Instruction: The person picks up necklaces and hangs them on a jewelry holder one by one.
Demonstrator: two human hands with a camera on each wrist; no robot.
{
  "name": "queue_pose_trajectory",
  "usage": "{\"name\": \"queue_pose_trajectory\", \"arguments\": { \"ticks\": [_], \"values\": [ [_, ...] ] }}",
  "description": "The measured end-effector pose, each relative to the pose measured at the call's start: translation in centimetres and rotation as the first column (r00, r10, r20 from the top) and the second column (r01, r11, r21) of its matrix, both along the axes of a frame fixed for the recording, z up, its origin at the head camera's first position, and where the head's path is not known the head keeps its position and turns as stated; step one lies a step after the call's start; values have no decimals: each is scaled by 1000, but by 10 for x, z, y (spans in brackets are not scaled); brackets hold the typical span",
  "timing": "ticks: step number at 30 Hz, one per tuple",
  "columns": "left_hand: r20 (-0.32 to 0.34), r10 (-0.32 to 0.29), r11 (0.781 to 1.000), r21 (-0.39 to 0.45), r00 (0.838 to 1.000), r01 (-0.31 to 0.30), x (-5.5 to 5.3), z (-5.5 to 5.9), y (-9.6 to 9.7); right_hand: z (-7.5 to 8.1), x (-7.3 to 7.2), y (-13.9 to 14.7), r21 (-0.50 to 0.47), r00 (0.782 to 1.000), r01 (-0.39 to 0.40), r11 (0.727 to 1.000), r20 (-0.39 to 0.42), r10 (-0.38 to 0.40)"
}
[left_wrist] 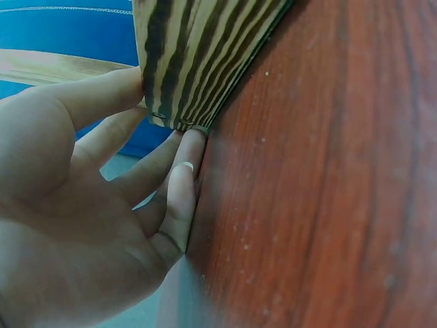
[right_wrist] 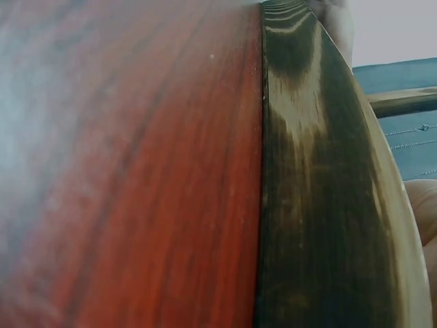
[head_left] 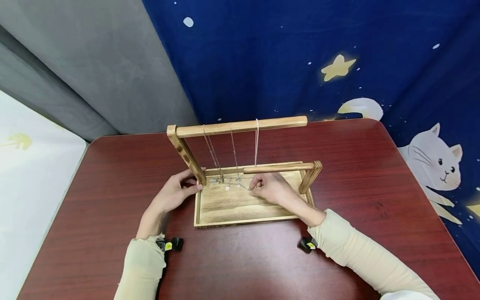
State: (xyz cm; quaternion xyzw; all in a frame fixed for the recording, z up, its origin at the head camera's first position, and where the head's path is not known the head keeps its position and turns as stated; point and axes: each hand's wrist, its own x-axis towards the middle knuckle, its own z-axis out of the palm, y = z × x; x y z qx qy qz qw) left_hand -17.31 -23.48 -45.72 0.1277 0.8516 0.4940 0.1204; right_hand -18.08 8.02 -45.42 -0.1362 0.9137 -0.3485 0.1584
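A wooden jewelry stand (head_left: 240,221) with a shallow tray base stands on the table. My left hand (head_left: 174,191) grips the tray's left end, thumb at the side rim and fingers farther back; the left wrist view shows the fingers (left_wrist: 136,89) against the striped wood. Over the tray, my right hand (head_left: 275,189) pinches a thin silvery chain (head_left: 243,187) between thumb and fingertips. That chain stretches leftward, with small charms (head_left: 227,188) near it. Mostly hidden in the right wrist view, the right hand (right_wrist: 423,205) shows only at the edge, behind the tray wall (right_wrist: 307,191).
Several fine necklaces (head_left: 256,141) hang from the upper bar (head_left: 281,123), their lower ends over the tray. A shorter lower bar (head_left: 279,168) sits on the right post (head_left: 309,179), close above my right hand. Dark red tabletop (head_left: 360,200) surrounds the stand; curtains (head_left: 262,54) hang behind.
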Motion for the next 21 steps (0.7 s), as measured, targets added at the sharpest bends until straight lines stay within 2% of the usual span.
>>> {"name": "queue_pose_trajectory", "arguments": {
  "ticks": [7,14,21],
  "values": [
    [-8,8,1000,15,1000,-8,-1,0,1,0,0,-1,42,1000,-3,999,18,2],
    [14,5,999,51,1000,-6,0,3,2,3,-1,-1,33,999,25,999,23,-26],
    [0,13,999,31,1000,-13,1,2,2,4,1,1,-8,999,30,1000,-9,-30]
  ]
}}
